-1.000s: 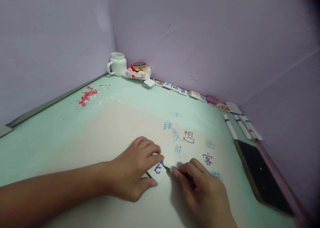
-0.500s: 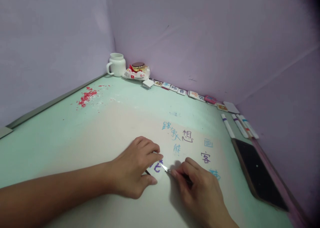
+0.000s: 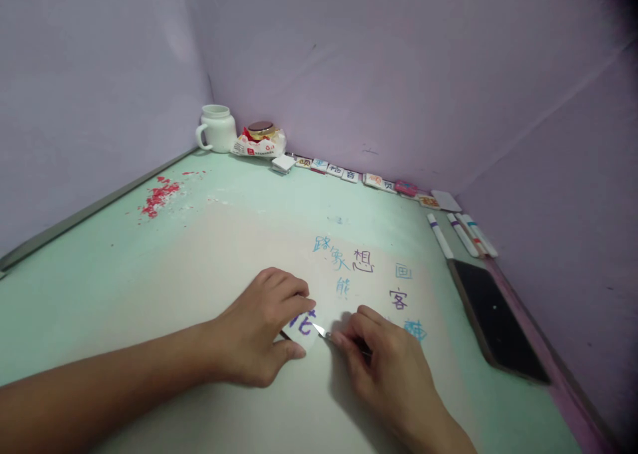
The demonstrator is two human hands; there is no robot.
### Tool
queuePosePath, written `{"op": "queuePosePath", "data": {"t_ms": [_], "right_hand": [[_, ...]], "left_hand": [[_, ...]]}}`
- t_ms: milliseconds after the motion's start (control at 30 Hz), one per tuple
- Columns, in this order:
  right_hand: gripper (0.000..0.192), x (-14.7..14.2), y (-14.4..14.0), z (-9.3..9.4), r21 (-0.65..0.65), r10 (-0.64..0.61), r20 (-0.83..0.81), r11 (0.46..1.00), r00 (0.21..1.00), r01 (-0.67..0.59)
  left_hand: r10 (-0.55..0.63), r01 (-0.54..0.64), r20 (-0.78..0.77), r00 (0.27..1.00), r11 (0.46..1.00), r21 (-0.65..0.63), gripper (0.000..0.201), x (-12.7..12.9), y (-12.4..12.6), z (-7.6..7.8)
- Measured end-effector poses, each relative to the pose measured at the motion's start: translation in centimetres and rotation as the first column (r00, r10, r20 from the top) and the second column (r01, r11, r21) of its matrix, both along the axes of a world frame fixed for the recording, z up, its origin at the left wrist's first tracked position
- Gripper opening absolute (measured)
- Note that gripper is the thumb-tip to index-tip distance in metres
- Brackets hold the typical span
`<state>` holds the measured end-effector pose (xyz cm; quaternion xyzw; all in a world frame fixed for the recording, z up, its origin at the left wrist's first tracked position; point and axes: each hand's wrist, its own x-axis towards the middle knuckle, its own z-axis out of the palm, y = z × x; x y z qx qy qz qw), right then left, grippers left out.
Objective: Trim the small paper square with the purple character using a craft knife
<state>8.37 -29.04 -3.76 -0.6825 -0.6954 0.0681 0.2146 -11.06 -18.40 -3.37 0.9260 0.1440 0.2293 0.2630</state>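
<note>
Head view: near centre of table (image 3: 100, 254).
Left hand (image 3: 259, 334): my fingers pinch the paper tile (image 3: 302, 326) flat.
Right hand (image 3: 386, 367): clamped on craft knife (image 3: 323, 333); blade points far-left, touching the tile's right edge.

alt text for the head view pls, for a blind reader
The right hand holds a thin metal-tipped craft knife to a small white paper piece with purple writing, pinned by the left hand on a pale green table.
</note>
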Motion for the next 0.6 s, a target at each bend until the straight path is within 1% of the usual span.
{"op": "queuePosePath", "data": {"t_ms": [100, 300, 433, 533, 600], "right_hand": [[0.024, -0.07, -0.14, 0.03, -0.029, -0.027, -0.02, 0.999, 0.999, 0.026], [0.023, 0.26, -0.04, 0.63, -0.116, 0.007, -0.051, 0.993, 0.999, -0.013], [0.022, 0.62, 0.18, 0.9, -0.164, -0.013, -0.144, 0.986, 0.99, -0.011], [0.022, 0.83, 0.23, 0.85, -0.165, -0.079, -0.254, 0.986, 0.964, 0.037], [0.022, 0.85, 0.14, 0.68, -0.129, -0.098, -0.263, 0.989, 0.96, 0.066]], "left_hand": [[0.003, -0.003, -0.006, 1.0, 1.0, 0.009, 0.036, 0.01, 0.03, 0.03], [0.013, -0.013, -0.006, 1.0, 1.0, 0.016, 0.036, -0.11, -0.05, -0.09], [0.003, -0.003, -0.021, 1.0, 1.0, 0.016, 0.034, -0.09, -0.05, -0.03], [-0.006, 0.006, -0.029, 1.0, 1.0, 0.006, 0.033, -0.09, 0.03, -0.05], [-0.009, 0.009, -0.024, 1.0, 1.0, 0.002, 0.034, -0.09, 0.08, -0.15]]}}
